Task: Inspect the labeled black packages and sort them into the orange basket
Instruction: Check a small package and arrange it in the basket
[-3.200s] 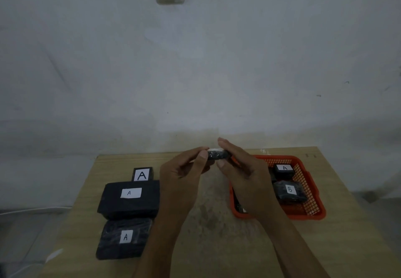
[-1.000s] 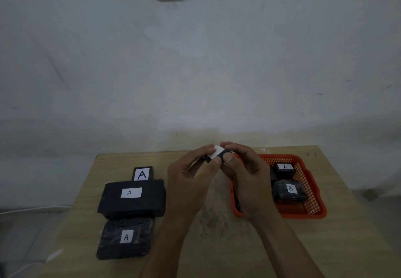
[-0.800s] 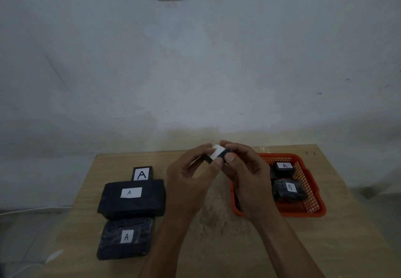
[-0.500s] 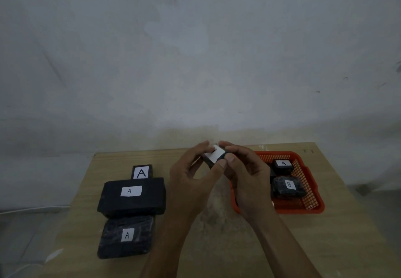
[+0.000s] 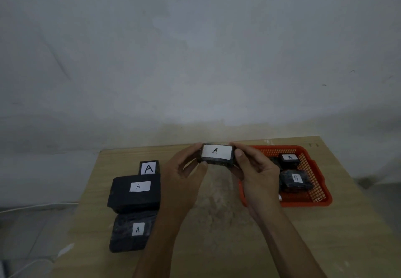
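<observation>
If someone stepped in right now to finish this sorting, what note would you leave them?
Left hand and right hand each pinch an end of a small package, its "A" label facing the camera, above the table.
Done: an A package and a B package lie in the orange basket.
Left: the held one, plus three A packages on the table's left.

left hand (image 5: 184,178): fingers curled, pinching | right hand (image 5: 258,175): fingers curled, pinching | forearms raised, seemingly level
</observation>
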